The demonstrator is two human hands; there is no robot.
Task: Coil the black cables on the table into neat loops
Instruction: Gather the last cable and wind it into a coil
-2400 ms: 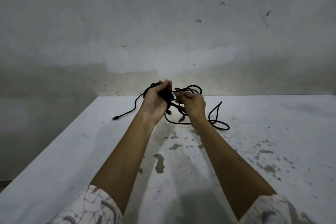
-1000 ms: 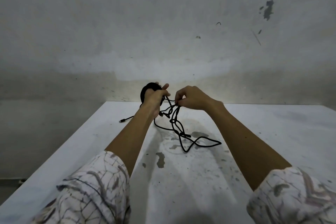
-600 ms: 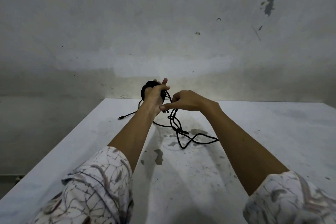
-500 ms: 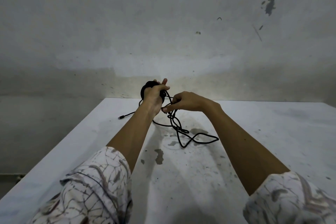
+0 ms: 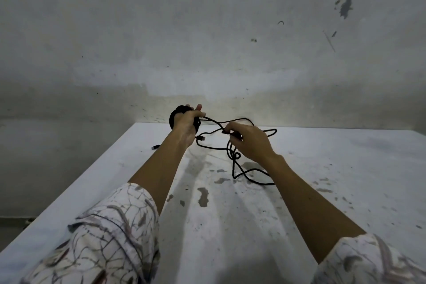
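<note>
Two hands up over the counter (image 5: 345, 168). Left hand (image 5: 185, 127) grips a tight bundle of coiled black cable (image 5: 173, 116), raised near the counter's far edge. Right hand (image 5: 250, 143) pinches a loose strand just beside it; slack (image 5: 232, 159) hangs down in crossing loops and trails onto the counter.

Risk, as I judge it: the hanging slack shows a small twisted knot-like loop; pulling the next turn could cinch it tight. A plug end (image 5: 201, 138) dangling below the left hand may snag in the loops. Second plug (image 5: 155, 146) lies on the counter, left.

Cable: thin, matte, limp, round section. Counter: pale, flat, stained with dark blotches.
</note>
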